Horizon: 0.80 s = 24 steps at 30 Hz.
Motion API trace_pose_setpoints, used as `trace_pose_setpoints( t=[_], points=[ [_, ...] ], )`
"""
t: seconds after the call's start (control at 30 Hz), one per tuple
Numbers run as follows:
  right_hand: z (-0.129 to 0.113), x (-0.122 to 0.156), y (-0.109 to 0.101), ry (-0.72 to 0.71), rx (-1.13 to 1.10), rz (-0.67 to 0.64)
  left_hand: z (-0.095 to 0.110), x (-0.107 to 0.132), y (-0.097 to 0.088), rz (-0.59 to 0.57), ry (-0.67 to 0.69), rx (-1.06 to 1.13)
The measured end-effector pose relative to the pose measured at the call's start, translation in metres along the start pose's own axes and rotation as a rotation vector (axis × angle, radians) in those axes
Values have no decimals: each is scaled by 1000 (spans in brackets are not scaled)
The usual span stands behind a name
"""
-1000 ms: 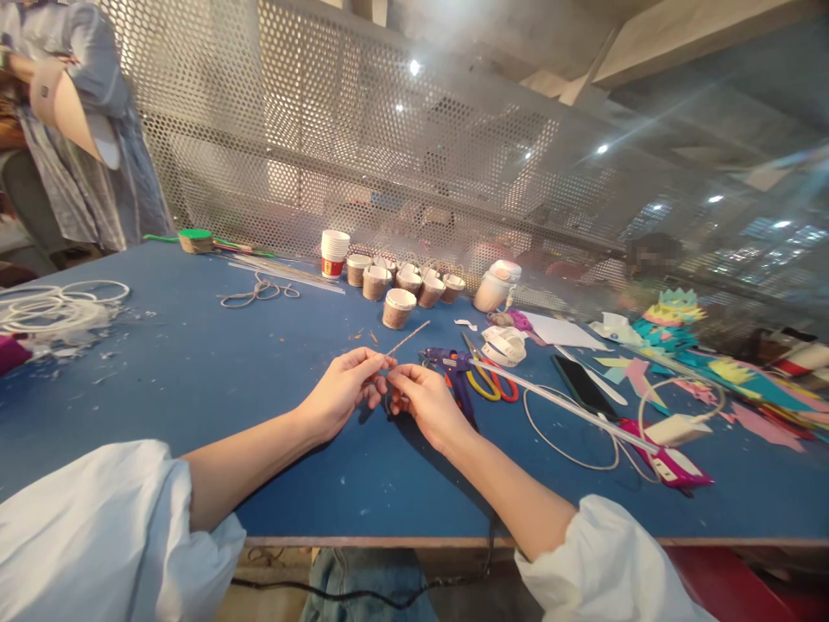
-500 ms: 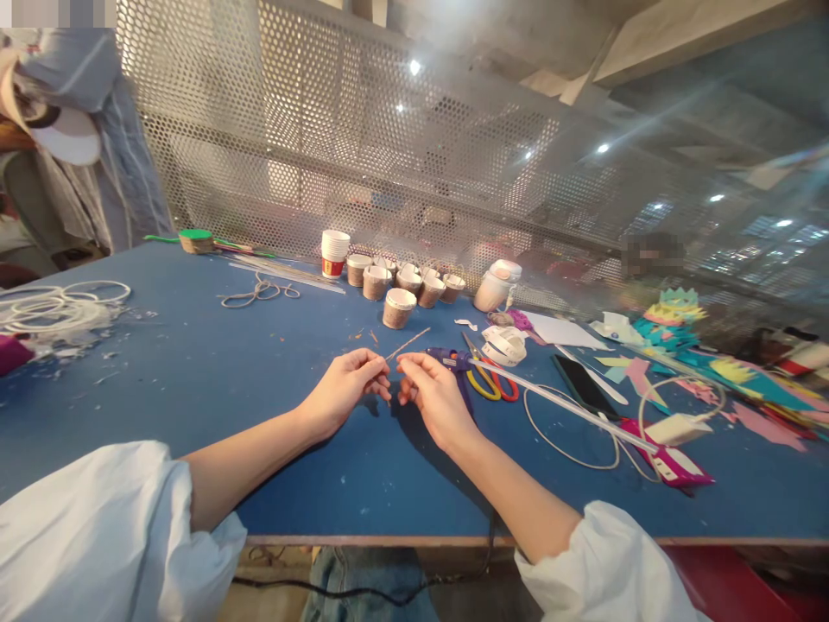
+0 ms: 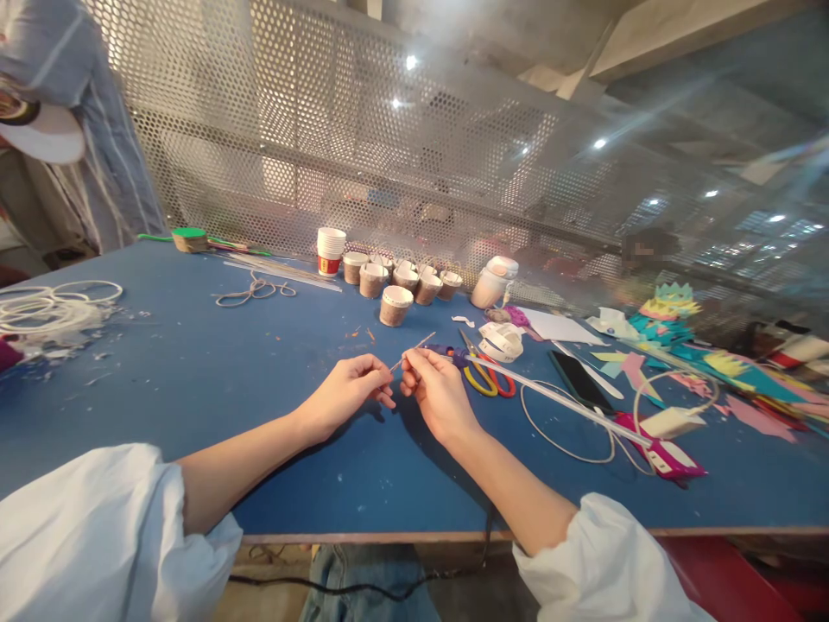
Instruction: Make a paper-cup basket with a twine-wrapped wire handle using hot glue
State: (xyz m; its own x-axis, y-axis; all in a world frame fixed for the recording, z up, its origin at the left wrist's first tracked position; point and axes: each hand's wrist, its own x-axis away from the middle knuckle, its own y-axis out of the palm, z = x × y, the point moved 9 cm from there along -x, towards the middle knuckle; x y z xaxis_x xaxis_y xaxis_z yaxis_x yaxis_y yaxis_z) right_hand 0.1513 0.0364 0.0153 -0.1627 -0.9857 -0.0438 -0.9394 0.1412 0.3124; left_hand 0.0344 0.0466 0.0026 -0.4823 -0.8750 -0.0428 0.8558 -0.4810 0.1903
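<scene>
- Where the left hand had been pressed against the right a second before, it now sat slightly apart from it, fingers curled and thumb and forefinger closed on the near end of the thin stick.
- The right hand had loosened half a second earlier, its fingers spread off the stick; now they had closed again, fingertips pinching the stick just beyond the left hand's grip.
- Held clear of the table between both hands, the stick was about midway along the front edge and some way in from it. Its free end slanted toward the far edge, and less of it showed past the fingers than before.
- I judged this a re-grip, with the right hand's hold shifted along the stick and the left keeping it steady.
- Just beyond the right hand lay the glue gun and the scissors, untouched and unmoved.
- Farther toward the far edge stood the paper cups, and to the right lay a white hoop.
</scene>
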Motion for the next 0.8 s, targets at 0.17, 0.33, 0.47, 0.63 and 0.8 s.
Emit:
trace_pose_setpoints(
  t=[0.17,0.33,0.47,0.63,0.8],
  points=[
    [-8,0,-5,-19,-31,21,-1,4,10,-81,-32,111],
    [-14,-1,-9,-38,-61,29,-1,6,15,-141,-42,130],
    [-18,-3,-11,-62,-79,19,0,7,17,-162,-36,132],
    [-16,-4,-11,-38,-99,10,0,6,14,-124,-34,166],
    [-9,-1,-7,25,-45,-15,-1,2,7,-58,-40,220]
  ],
)
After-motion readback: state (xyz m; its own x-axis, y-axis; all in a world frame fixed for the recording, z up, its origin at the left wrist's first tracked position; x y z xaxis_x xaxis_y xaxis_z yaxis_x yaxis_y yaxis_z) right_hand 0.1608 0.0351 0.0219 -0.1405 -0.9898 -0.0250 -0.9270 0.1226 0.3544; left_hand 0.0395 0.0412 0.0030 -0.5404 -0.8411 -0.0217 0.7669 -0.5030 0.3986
